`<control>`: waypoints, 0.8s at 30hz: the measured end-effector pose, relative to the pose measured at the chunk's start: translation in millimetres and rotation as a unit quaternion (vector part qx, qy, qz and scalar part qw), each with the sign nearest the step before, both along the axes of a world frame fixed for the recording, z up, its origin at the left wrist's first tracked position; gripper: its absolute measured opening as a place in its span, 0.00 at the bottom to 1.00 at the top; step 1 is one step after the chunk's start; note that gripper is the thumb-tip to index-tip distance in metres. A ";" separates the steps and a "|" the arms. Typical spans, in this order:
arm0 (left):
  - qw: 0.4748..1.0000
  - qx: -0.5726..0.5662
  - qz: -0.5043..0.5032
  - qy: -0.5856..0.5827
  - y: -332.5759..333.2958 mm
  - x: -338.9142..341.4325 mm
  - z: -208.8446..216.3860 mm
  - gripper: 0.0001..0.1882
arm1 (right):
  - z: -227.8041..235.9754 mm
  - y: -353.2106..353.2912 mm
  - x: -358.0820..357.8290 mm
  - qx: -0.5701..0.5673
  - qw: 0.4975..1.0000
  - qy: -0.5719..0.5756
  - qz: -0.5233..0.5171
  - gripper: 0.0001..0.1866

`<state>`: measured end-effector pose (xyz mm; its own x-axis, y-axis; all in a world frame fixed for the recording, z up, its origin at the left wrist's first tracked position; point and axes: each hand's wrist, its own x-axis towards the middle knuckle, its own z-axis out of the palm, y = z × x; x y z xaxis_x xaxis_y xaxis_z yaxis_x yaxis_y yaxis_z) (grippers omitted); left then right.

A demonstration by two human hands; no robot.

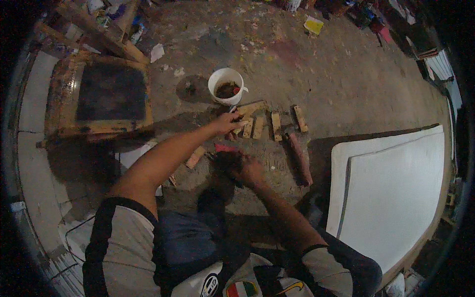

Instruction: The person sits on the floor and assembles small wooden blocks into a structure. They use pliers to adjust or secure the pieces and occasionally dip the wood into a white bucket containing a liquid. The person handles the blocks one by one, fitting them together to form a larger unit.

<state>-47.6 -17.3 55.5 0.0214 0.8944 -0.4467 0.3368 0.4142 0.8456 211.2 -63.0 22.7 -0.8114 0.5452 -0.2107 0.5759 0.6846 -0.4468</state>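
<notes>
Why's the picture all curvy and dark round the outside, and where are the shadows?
Head view: the wide fisheye lens bends straight edges, with black around the rim; head view: shadows lie left of the white bucket and beside the white sheet; head view: dim light leaves the wooden blocks grainy.

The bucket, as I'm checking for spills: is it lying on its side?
No, the bucket stands upright near the wooden strips, its open top facing up.

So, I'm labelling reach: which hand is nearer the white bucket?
Left. The left hand is close in front of the bucket; the right hand is lower in the picture, farther off.
</notes>
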 end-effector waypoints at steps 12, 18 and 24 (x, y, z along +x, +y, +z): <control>0.903 -0.008 0.184 -0.387 -39.2 -21.0 15.4 0.24 | -10.9 -30.6 -40.5 -0.205 0.966 0.146 0.059 0.29; 0.929 -0.018 0.331 -0.163 -19.6 -23.2 17.2 0.26 | 22.0 56.9 -15.1 -0.526 0.835 0.154 -0.041 0.23; 0.949 0.018 0.294 -0.109 -22.2 -45.2 -9.9 0.24 | 27.2 94.3 -22.7 -0.522 0.808 0.268 -0.045 0.23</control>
<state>-92.7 -39.5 45.6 -0.3977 0.7954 -0.4573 -0.1278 0.4456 0.8861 188.4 31.4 49.8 -0.9059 0.3588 -0.2250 0.1339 -0.2614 -0.9559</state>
